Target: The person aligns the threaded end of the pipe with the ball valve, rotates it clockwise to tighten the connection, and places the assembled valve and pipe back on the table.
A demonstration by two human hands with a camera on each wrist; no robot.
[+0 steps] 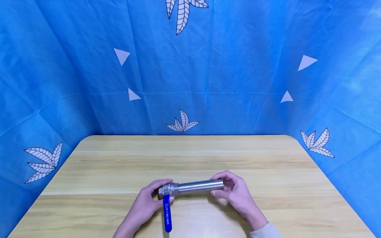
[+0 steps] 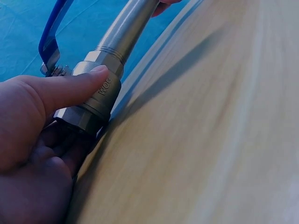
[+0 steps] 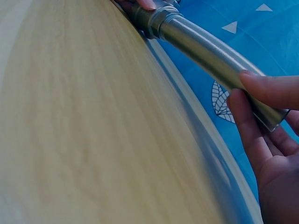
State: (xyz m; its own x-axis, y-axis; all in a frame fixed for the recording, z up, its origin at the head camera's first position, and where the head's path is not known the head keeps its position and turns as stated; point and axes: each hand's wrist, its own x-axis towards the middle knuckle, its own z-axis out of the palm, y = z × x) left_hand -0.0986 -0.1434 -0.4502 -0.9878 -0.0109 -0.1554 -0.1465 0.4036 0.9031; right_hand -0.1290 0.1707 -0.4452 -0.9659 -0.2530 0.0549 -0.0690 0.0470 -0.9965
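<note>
A steel ball valve (image 1: 171, 189) is joined at its right side to a shiny metal pipe (image 1: 199, 186), with pipe thread showing at the joint. The valve's blue lever handle (image 1: 167, 213) points toward the person. My left hand (image 1: 148, 200) grips the valve body, its thumb (image 2: 88, 86) lying across the side marked WOG. Around the pipe's free right end, my right hand (image 1: 235, 191) pinches with thumb (image 3: 266, 88) and fingers. In the right wrist view the pipe (image 3: 210, 51) slants above the table, its open end near the palm.
The light wood table (image 1: 190, 158) has rounded far corners. Behind it and along both sides hangs a blue cloth (image 1: 244, 66) printed with white leaves and triangles. A grey sleeve (image 1: 266, 230) covers the right wrist.
</note>
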